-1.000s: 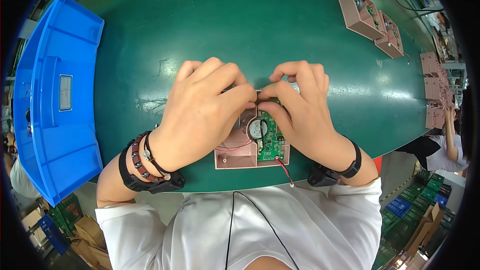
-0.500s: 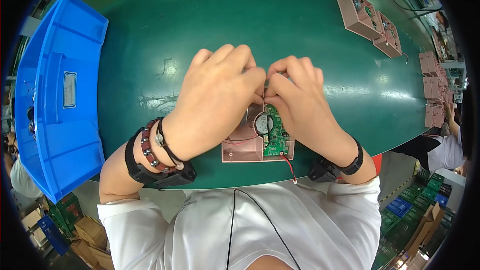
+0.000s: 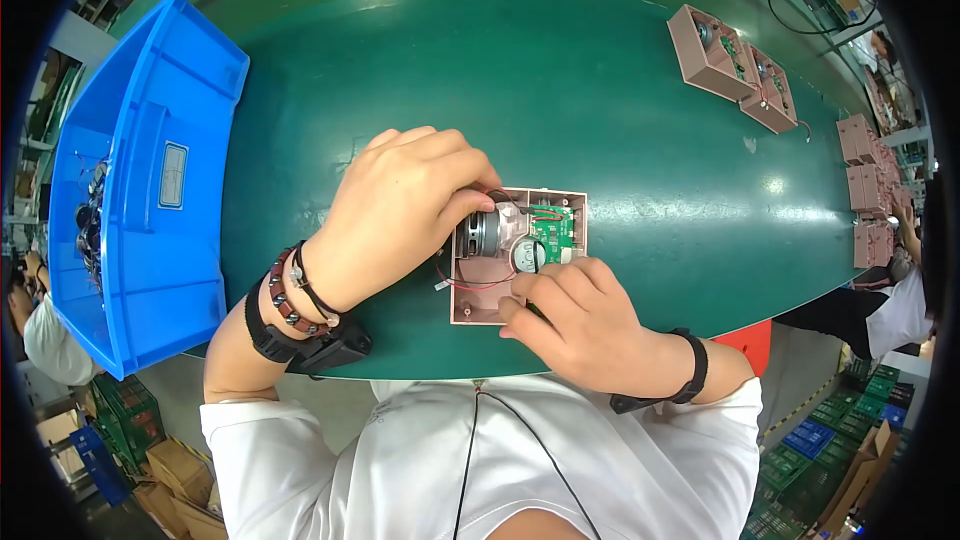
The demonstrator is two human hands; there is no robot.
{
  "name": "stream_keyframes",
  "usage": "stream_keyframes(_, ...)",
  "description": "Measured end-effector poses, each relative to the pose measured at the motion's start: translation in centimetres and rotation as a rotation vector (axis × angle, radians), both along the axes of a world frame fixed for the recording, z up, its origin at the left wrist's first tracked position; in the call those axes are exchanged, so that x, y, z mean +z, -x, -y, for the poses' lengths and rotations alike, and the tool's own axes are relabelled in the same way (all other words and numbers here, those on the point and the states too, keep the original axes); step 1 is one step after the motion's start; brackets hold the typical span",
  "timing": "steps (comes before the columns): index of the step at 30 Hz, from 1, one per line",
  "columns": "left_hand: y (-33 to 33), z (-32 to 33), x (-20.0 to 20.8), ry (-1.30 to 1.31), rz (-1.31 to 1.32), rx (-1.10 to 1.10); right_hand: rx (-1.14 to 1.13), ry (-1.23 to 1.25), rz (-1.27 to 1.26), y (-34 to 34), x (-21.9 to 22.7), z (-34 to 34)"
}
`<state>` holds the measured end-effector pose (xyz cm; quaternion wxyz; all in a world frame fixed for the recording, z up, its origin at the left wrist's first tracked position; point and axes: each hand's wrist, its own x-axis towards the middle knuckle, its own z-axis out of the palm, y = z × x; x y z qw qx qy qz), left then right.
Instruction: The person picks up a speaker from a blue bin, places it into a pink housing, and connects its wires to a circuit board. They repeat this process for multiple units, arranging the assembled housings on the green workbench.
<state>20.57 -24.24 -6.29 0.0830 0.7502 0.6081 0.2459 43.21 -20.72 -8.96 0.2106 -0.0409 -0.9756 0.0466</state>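
A shallow pink plastic casing (image 3: 488, 316) lies on the table in front of me. Inside it are a round metal-backed speaker (image 3: 484, 232) at the left, a green circuit board (image 3: 550, 230) at the right and a silver disc-shaped part (image 3: 528, 256) between them. My left hand (image 3: 400, 195) is closed at the casing's upper left corner, thumb beside the speaker; its other fingertips are partly hidden. My right hand (image 3: 585, 325) closes on the near wall, covering the lower right corner and part of the board. Thin red and black wires with a white plug (image 3: 442, 286) hang over the left side.
A large blue bin (image 3: 180, 250) holding dark parts stands at the left. Two more pink casings with boards (image 3: 715, 55) sit at the far right, and stacked pink casings (image 3: 865, 185) line the right edge. Another person's arm (image 3: 905, 240) shows beyond them.
My hands were together at the casing's far side; now they are apart. The right hand has come down to the near wall, the left has shifted left, and more of the interior shows.
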Motion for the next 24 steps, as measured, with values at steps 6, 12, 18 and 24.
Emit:
stream_keyframes(6,0.6,0.2,0.2,-0.07,-0.19,-0.148,0.01,-0.097,-0.044,0.4,-0.9,0.0)
stream_keyframes(12,1.5,-1.3,0.7,-0.028,-0.172,-0.255,0.011,-0.151,-0.01,0.8,-0.6,-0.6)
stream_keyframes(18,6.7,-7.2,2.3,-0.087,0.058,-0.074,-0.189,-0.149,0.008,2.3,-0.7,-6.9)
stream_keyframes(24,15.0,-19.1,-3.3,-0.339,-0.341,0.39,-0.375,-0.345,-0.119,0.7,-1.5,-21.2)
